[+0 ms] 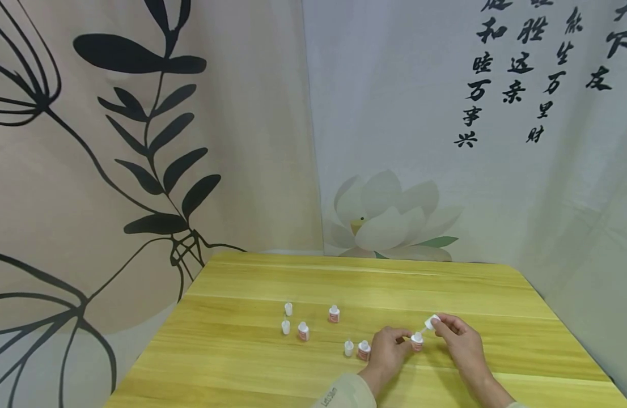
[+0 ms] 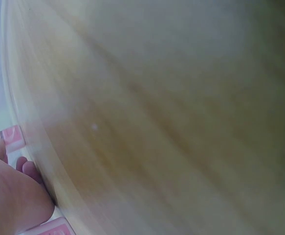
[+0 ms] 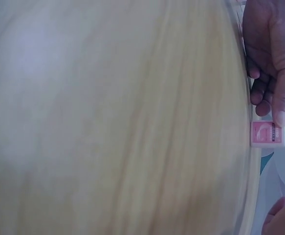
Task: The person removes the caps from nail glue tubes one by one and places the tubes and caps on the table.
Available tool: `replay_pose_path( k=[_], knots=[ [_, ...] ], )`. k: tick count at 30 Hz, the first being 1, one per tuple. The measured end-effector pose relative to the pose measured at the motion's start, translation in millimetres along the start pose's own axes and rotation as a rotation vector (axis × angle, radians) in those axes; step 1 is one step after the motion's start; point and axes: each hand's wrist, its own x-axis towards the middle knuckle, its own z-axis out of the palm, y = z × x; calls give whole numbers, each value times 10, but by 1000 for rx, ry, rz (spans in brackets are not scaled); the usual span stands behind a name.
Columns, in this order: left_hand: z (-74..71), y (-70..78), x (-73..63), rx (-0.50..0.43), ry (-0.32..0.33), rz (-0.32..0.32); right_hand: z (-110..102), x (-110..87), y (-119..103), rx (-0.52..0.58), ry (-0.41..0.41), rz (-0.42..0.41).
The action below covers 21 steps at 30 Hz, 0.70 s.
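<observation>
Near the table's front right, my left hand [image 1: 391,352] pinches a small white bottle [image 1: 417,342] with a pink label, which stands upright. In the right wrist view, a fingertip presses on this bottle [image 3: 267,134] just below its neck. My right hand [image 1: 462,343] holds a white cap [image 1: 432,322], tilted, just above the bottle. A thin pale stem slants from the cap to the bottle's mouth; whether its tip is inside I cannot tell. Just left of my left hand stand another pink-labelled bottle [image 1: 364,351] and a white cap [image 1: 348,348].
Further left on the wooden table [image 1: 232,362] stand two more small bottles, one at the back [image 1: 334,314] and one nearer [image 1: 303,331]. Two white caps, a rear cap [image 1: 288,309] and a front cap [image 1: 285,327], stand beside them. A printed curtain [image 1: 272,141] hangs behind the table.
</observation>
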Motion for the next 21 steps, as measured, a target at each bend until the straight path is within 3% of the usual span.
replay_pose_path(
  k=[21],
  knots=[
    [13, -16, 16, 11, 18, 10, -32, 13, 29, 32, 28, 25]
  ],
)
